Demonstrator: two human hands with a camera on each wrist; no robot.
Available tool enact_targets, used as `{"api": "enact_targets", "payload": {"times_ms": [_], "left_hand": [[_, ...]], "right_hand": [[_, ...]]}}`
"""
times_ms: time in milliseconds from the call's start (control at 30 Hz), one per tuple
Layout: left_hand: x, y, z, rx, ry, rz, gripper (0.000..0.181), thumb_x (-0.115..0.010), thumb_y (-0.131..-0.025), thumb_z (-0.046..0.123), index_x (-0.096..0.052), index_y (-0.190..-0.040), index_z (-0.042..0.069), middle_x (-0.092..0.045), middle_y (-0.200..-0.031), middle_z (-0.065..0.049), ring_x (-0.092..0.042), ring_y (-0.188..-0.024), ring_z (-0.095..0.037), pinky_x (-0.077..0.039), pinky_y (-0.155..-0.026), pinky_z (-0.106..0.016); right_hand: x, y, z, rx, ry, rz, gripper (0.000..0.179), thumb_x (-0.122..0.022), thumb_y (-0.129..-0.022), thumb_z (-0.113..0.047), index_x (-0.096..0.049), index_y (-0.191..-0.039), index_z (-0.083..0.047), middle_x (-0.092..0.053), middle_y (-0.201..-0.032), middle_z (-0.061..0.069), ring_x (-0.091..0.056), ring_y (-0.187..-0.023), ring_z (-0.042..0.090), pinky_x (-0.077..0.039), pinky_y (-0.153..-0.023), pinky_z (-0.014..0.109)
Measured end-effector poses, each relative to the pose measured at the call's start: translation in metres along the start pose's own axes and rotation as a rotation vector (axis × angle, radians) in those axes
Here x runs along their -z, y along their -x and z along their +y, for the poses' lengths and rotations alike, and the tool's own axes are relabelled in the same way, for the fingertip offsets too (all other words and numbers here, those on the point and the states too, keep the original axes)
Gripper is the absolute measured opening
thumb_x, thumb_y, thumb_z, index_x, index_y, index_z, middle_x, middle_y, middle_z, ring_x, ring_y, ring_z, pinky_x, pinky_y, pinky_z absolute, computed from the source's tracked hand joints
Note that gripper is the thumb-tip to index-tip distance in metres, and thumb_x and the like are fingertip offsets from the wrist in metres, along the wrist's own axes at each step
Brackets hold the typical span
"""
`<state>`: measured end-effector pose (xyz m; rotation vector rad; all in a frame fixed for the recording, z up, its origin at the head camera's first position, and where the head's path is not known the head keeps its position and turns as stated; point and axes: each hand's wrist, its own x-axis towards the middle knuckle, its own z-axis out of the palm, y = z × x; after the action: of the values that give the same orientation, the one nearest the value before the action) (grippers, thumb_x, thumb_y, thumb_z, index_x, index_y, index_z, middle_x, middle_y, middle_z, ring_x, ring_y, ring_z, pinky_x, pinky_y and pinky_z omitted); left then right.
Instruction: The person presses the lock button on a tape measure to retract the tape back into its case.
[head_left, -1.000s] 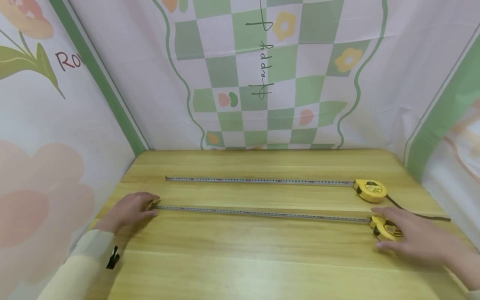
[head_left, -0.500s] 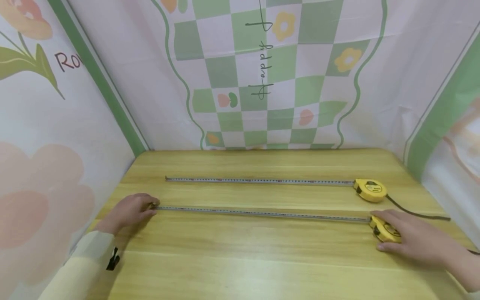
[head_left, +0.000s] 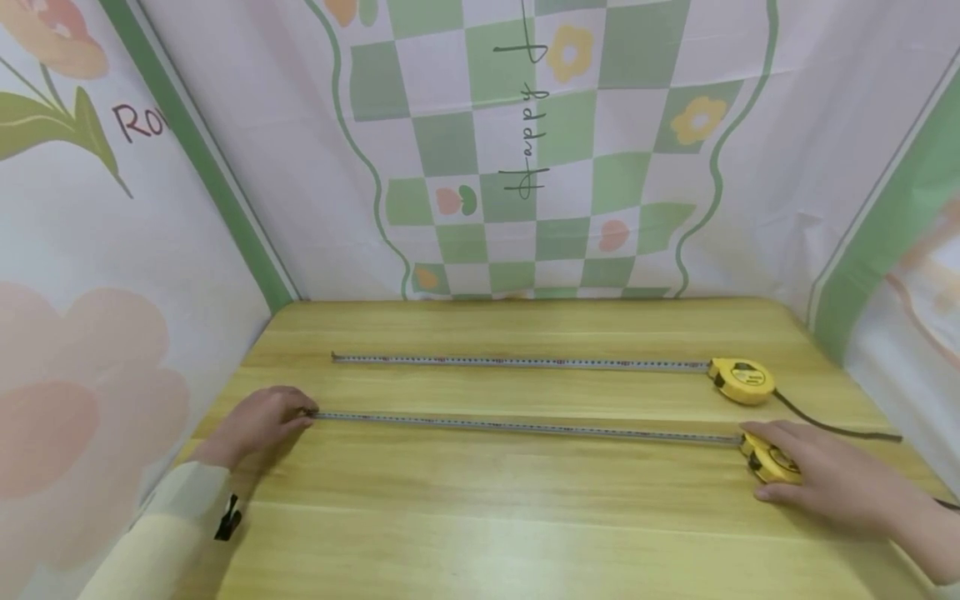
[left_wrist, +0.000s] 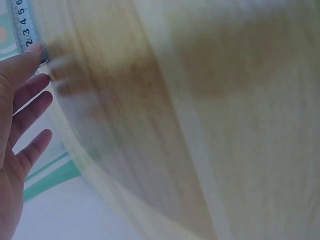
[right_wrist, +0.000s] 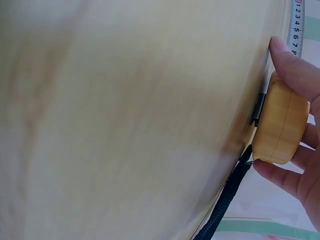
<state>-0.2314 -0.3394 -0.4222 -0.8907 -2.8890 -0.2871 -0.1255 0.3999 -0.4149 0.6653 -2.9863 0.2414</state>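
My pale left sleeve [head_left: 150, 533] filled the lower left of the frame, with a small black piece [head_left: 228, 517] at its cuff. At the lower right, my right hand [head_left: 843, 475] had thumb and fingers curled round the yellow case [head_left: 765, 465] of the nearer tape measure, its black strap [right_wrist: 222, 197] trailing at the bottom of the right wrist view. From that case the nearer blade [head_left: 525, 427] ran leftward across the wooden table [head_left: 487, 517] to the left of centre, where my left hand [head_left: 258, 423] pinched its end between thumb and forefinger, the other fingers loosely spread. Beyond lay the second tape measure [head_left: 742, 380], right of centre, its blade [head_left: 525, 362] drawn out leftward, roughly parallel. Behind, a green-and-white checked cloth [head_left: 498, 150] filled the upper middle.
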Motion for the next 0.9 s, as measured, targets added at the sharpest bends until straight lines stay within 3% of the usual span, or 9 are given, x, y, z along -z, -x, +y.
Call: {"api": "enact_targets", "payload": {"times_ms": [567,900], "left_hand": [[0.002,-0.0013,-0.0004,-0.017,0.01,0.014,0.01,-0.076,-0.083,0.006,-0.075,-0.091,0.012,-0.071,-0.094,-0.001,-0.066,-0.089,-0.025,-0.054,-0.08,-0.045],[0.0056,-0.0028,0.0039,0.037,0.051,-0.001,0.008,-0.072,-0.087,0.006,-0.073,-0.095,0.01,-0.071,-0.095,-0.002,-0.065,-0.091,-0.027,-0.053,-0.08,-0.046]], "right_hand": [[0.0039,-0.0001,-0.0025,-0.001,-0.035,-0.019,0.08,-0.082,-0.072,-0.047,-0.054,-0.132,-0.002,-0.06,-0.121,0.023,-0.058,-0.106,0.043,-0.047,-0.083,0.06],[0.003,-0.0023,0.0046,0.049,-0.018,0.079,0.077,-0.09,-0.064,-0.029,-0.056,-0.127,0.002,-0.06,-0.116,0.029,-0.059,-0.099,0.048,-0.047,-0.078,0.065]]}}
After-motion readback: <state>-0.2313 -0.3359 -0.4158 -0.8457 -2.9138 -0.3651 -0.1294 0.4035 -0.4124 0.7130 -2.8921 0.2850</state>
